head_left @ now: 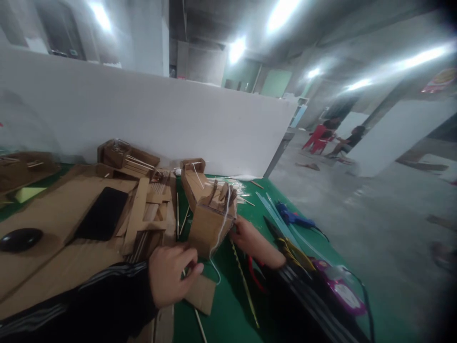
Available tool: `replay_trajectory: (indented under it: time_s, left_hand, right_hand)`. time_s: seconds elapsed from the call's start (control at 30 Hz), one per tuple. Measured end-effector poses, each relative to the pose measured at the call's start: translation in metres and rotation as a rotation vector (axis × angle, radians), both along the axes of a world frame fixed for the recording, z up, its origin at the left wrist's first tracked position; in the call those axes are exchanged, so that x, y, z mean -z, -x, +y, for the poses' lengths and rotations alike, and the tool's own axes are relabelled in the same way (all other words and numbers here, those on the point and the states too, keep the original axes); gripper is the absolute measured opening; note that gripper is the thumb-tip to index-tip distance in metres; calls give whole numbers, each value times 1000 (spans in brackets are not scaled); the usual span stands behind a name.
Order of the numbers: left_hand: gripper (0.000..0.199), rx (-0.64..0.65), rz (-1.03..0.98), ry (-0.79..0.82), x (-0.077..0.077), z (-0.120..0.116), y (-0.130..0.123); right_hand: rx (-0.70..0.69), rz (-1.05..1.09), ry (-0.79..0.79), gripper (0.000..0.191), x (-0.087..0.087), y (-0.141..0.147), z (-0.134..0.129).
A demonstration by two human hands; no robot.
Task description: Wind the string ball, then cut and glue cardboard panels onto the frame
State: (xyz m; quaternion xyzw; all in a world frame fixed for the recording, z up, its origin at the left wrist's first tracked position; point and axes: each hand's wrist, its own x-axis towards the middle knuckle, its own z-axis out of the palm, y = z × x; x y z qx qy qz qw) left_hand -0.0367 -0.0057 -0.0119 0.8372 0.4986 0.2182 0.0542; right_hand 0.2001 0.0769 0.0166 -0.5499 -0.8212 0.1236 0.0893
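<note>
A cardboard model [207, 228] with a box-shaped front and a longer body behind it stands on the green table. White string [225, 216] runs over its top and hangs down its front to the tabletop. At the box's right side, my right hand [254, 240] has its fingers curled against the cardboard, its fingertips partly hidden. My left hand [174, 272] is at the lower left corner of the box, fingers bent, above a small flat cardboard piece [202, 294]; whether it grips anything cannot be made out. A twisted yellow stick [244, 285] lies between the model and my right forearm.
Left are cardboard sheets [89, 267], a black phone [102, 213], a mouse [21, 239] and another cardboard model [124, 157]. Right lie yellow-handled shears [294, 251], a blue glue gun [294, 216], clear sticks and a purple item [342, 291]. A white partition [178, 119] stands behind.
</note>
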Motion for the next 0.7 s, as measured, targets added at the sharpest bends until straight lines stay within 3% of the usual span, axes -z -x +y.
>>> replay_trajectory:
  time_s: [0.1, 0.2, 0.33, 0.4, 0.5, 0.53, 0.6, 0.7]
  left_hand:
    - [21, 107, -77, -42, 3, -3, -1]
    - [28, 249, -81, -83, 10, -7, -4]
    - [19, 354, -113, -131, 16, -9, -7]
    - [18, 389, -126, -171, 9, -6, -3]
    - [16, 410, -52, -191, -20, 5, 24]
    - [17, 379, -32, -194, -34, 12, 39]
    - [20, 175, 10, -242, -64, 31, 78]
    - [36, -429, 96, -416, -107, 72, 141]
  right_hand:
    - [-153, 49, 177, 12, -14, -3, -37]
    - [-195, 161, 315, 11, -20, 3, -68]
    - [-234, 341, 471, 8, -13, 16, -81]
    - [-232, 423, 545, 15, -6, 18, -76]
    - [-201, 571, 585, 27, 6, 15, -64]
    - [-182, 618, 571, 30, 10, 14, -61]
    - [-154, 690, 542, 34, 17, 13, -56]
    - [-164, 711, 507, 37, 24, 16, -53]
